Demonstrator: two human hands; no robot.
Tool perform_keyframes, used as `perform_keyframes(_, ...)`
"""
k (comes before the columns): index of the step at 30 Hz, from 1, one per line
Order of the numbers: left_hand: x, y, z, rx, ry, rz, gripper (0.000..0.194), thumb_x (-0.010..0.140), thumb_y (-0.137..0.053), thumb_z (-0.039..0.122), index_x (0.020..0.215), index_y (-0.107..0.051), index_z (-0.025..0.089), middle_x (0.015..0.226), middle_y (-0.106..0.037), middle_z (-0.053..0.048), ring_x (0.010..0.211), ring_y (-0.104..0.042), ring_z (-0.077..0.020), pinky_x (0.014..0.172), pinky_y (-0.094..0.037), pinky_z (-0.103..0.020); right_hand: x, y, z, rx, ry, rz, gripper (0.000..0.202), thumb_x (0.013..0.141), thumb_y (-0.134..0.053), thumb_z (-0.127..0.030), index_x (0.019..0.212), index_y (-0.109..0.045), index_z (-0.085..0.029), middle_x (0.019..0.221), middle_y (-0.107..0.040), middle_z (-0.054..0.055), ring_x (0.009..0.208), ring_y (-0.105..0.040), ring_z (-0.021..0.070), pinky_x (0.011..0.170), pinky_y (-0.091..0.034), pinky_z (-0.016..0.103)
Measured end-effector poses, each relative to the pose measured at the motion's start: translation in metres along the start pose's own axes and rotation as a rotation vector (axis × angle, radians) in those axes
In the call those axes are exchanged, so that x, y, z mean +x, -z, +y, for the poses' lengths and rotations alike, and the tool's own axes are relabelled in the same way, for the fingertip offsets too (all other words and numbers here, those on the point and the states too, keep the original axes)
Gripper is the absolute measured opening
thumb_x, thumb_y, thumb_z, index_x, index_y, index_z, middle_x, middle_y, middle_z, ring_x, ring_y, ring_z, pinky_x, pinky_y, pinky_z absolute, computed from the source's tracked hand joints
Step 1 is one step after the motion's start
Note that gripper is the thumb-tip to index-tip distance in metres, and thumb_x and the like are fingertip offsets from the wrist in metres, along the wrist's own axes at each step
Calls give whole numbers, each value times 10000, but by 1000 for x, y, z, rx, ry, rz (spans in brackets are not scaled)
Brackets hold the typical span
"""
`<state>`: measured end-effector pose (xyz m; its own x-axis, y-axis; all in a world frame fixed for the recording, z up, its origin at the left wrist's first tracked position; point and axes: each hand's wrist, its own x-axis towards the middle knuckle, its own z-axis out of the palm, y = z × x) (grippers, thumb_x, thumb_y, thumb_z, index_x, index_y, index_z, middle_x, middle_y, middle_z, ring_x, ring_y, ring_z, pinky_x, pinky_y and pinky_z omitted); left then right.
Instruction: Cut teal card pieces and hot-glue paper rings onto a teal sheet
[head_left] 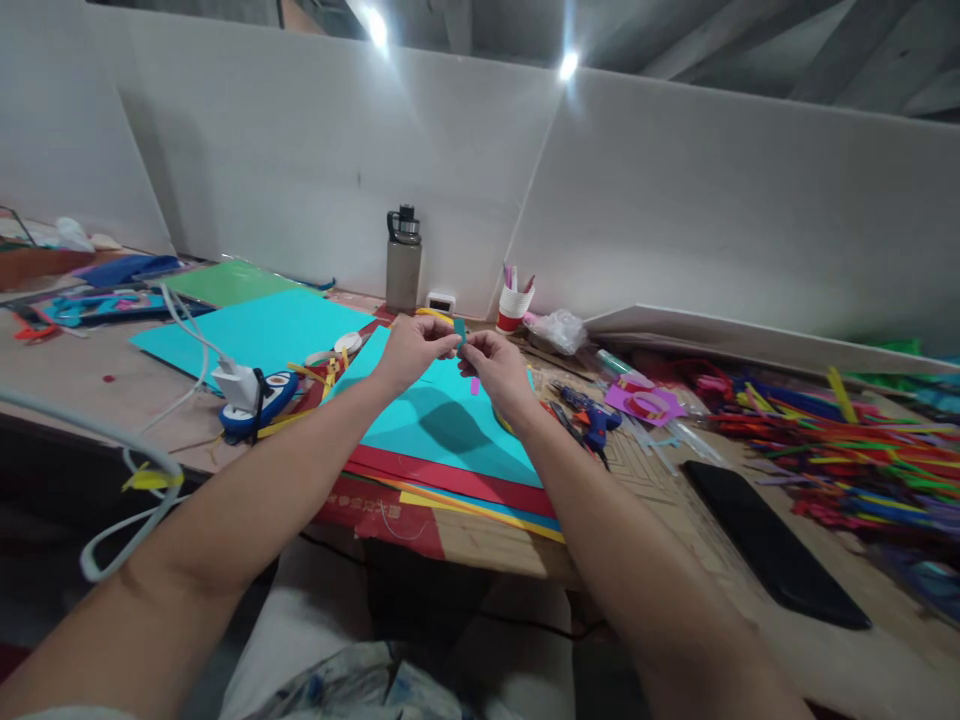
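Above the stack of coloured sheets, my left hand (416, 348) and my right hand (496, 368) meet with fingers pinched. Between their fingertips is a small teal strip (460, 328), its upper end standing up; the rest is hidden by the fingers. Both hands appear to grip it. A turquoise sheet (405, 415) lies on top of the stack below, with the shadow of my hands on it. Just under my right hand shows a small pink piece (475, 386); whether it lies on the sheet or hangs from the fingers I cannot tell.
A grey bottle (403, 265) and a paper cup (514, 305) of pens stand by the white wall. Right of the stack lie a blue glue gun (598, 420), a black phone (772, 540) and many coloured strips (847, 440). A power strip (259, 408) with a white plug is at left.
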<state>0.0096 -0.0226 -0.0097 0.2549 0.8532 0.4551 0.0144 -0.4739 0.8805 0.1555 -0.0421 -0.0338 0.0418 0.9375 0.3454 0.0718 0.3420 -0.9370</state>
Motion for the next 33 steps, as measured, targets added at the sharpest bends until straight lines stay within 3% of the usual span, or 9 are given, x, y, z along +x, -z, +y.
perform_keyframes(5,0,1,-3,-16,-23,-4,129,727,-688,262,727,-656,138,615,-629,-4,582,-568,-96,595,-436,-236,-1,0,-2,-2,55,16,165,755,-629,-334,762,-555,-187,625,-575,-39,545,-537,77,531,-450,213)
perform_keyframes(13,5,0,-10,-347,213,-39,220,657,-777,281,700,-638,117,583,-613,-7,531,-548,-81,571,-434,-236,-2,-2,-2,97,3,7,243,726,-688,-383,750,-560,-178,623,-573,-33,546,-532,77,531,-442,215)
perform_keyframes(17,8,1,-12,-496,407,1,176,680,-753,211,677,-606,114,585,-611,-2,544,-572,-75,572,-448,-220,1,-1,0,233,-68,-7,351,750,-659,-508,792,-574,-170,661,-589,-15,548,-543,77,536,-457,220)
perform_keyframes(20,10,2,-16,-534,479,30,125,714,-712,179,693,-607,113,592,-623,-5,540,-579,-72,561,-451,-211,2,0,1,210,-97,24,447,784,-573,-615,798,-571,-168,652,-577,-11,532,-546,79,511,-456,216)
perform_keyframes(24,10,1,-17,-539,475,30,131,711,-716,174,677,-605,115,581,-618,-4,532,-570,-69,555,-445,-206,1,-1,1,128,-87,9,459,752,-606,-625,758,-541,-171,621,-550,-33,502,-534,75,483,-455,212)
perform_keyframes(33,9,3,-21,-460,356,-81,203,664,-787,252,670,-631,122,594,-615,-3,551,-552,-69,568,-426,-213,1,0,2,1,-55,25,218,789,-613,-356,721,-541,-163,615,-576,-35,489,-547,71,471,-470,202)
